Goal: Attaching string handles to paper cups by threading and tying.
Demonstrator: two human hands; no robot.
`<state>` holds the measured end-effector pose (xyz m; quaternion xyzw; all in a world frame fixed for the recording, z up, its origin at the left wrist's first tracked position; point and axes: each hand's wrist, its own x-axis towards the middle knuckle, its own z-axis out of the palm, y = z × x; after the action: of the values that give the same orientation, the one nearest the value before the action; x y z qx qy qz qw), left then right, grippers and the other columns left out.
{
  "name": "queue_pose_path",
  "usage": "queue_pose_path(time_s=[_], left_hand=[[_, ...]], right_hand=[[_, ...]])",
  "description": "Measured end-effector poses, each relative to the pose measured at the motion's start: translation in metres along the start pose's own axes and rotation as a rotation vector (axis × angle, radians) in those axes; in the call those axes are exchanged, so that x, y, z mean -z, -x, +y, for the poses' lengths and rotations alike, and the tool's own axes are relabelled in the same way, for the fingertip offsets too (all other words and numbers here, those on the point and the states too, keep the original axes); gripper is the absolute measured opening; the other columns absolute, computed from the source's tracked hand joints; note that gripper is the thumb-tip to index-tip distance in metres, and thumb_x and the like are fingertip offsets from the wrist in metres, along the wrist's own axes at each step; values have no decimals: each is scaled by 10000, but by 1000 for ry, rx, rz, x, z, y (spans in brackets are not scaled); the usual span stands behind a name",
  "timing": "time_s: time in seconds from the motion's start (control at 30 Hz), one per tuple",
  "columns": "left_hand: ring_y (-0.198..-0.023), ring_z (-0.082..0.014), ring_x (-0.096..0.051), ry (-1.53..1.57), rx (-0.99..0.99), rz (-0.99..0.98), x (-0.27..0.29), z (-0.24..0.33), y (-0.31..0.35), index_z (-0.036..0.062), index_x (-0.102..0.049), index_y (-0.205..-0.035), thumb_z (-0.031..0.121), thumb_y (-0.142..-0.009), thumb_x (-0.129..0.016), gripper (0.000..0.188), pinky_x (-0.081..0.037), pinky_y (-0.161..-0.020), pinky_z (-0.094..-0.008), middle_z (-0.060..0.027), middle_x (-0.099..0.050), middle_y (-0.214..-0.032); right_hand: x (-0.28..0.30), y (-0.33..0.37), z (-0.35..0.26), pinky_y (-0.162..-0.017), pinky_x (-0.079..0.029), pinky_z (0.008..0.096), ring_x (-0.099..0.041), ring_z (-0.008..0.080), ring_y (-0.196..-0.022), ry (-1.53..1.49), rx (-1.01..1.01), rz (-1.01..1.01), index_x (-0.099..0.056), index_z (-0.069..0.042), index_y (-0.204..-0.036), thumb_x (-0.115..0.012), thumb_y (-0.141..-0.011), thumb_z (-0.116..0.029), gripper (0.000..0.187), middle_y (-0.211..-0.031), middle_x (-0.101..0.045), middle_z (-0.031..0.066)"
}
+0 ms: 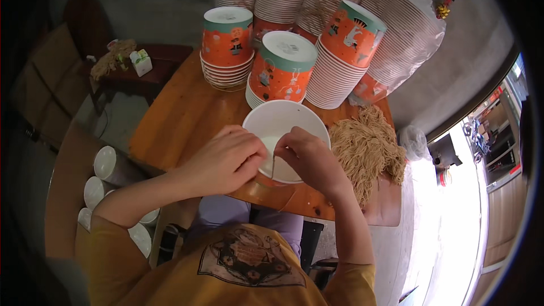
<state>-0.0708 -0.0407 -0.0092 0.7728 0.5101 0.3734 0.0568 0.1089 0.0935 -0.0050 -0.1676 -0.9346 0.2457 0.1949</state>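
Observation:
A white paper bucket (309,114) stands mouth up on the table, close in front of me. At its near rim my right hand (309,156) is closed in a pinch on a thin string (273,165), which hangs down over the bucket's edge. My left hand (229,156) is at the near left of the same rim, its fingers curled together; what they hold, if anything, is hidden. A heap of beige strings (368,150) lies to the right of the bucket.
Upside-down stacks of orange and green paper buckets (286,73) stand behind, with tall plastic-wrapped stacks (405,31) at the back. White buckets (106,162) lie on the lower left. A wooden bench (164,54) holds more strings. The wooden table (187,113) ends just before my lap.

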Motion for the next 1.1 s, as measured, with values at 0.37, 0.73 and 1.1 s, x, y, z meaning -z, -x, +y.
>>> queue_pose_path(time_s=[0.37, 0.73, 1.1], left_hand=[[-825, -251, -599, -159, 317, -194, -27, -8, -40, 23, -618, -727, 183, -771, -640, 167, -352, -918, -361, -116, -615, -784], [-778, -241, -585, -150, 502, -609, -12, -2, -63, 15, -677, -743, 235, -741, -621, 227, -310, -965, -330, -134, -643, -700], [-489, -225, -550, 16, 522, -546, -20, -10, -59, 77, -656, -712, 252, -825, -505, 257, -271, -1000, -350, -88, -532, -463]], right_hand=[[-5, -5, 11, -719, -476, 454, -605, 372, -820, -26, -45, -46, -613, -28, -847, -569, -894, -155, 142, -861, -598, 147], [-11, -8, 6, -703, -497, 450, -618, 356, -817, 176, -85, -23, -584, 2, -827, -557, -880, -123, 139, -850, -612, 181], [-13, -7, 15, -702, -492, 464, -605, 382, -789, -23, -136, 68, -571, 8, -805, -541, -858, -102, 126, -821, -616, 191]])
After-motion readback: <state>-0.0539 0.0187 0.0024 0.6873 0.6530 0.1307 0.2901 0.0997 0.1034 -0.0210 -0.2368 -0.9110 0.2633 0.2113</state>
